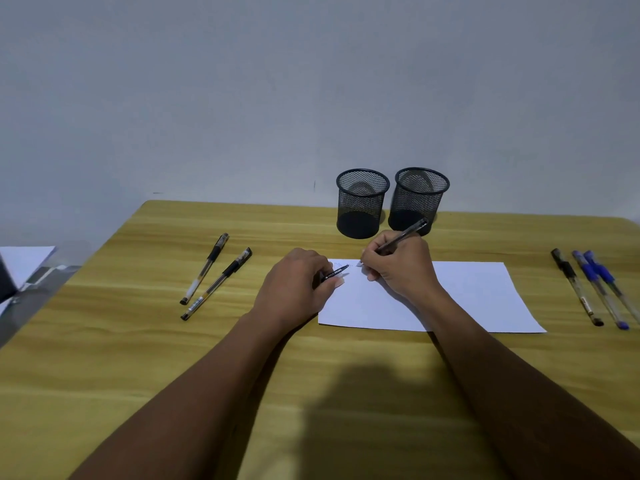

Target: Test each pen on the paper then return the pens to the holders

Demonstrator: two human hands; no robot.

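A white sheet of paper (478,299) lies on the wooden table. My right hand (401,268) grips a black pen (403,235) with its tip on the paper's top left corner, where faint marks show. My left hand (294,285) rests on the paper's left edge and holds a black pen cap (335,271). Two black mesh holders, the left holder (362,202) and the right holder (419,199), stand behind the paper; nothing shows inside them. Two black pens (214,275) lie to the left. One black pen (575,285) and two blue pens (602,289) lie to the right.
The table (138,341) ends at a grey wall just behind the holders. Papers and a dark object (20,271) sit off the table's left edge. My shadow falls on the near middle of the table.
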